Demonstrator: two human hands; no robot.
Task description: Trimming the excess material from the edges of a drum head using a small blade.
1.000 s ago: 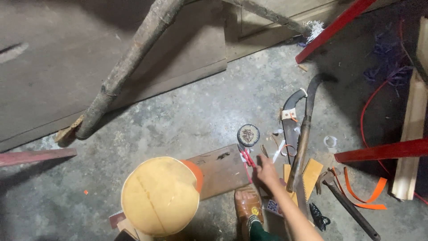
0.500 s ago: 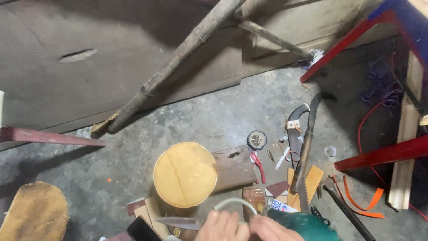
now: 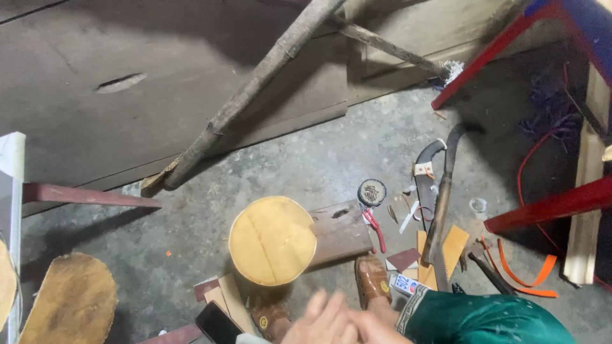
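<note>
On a rough concrete floor (image 3: 331,159), round wooden block (image 3: 272,240), scattered tools, blurred hands (image 3: 338,322) pressed together, grip unclear.

Both hands meet at the bottom edge, blurred: the left hand (image 3: 322,322) pressed against the right hand (image 3: 376,328). Just above them a round yellow wooden disc (image 3: 272,240) stands beside a dark plank (image 3: 338,230), with red-handled pliers (image 3: 375,226) near on the concrete floor (image 3: 306,165).

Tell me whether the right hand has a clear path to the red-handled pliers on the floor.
Probably yes. The right hand is pressed against the left hand and seems to hold nothing; the red-handled pliers lie uncovered on the concrete just beyond the brown shoe.
</note>
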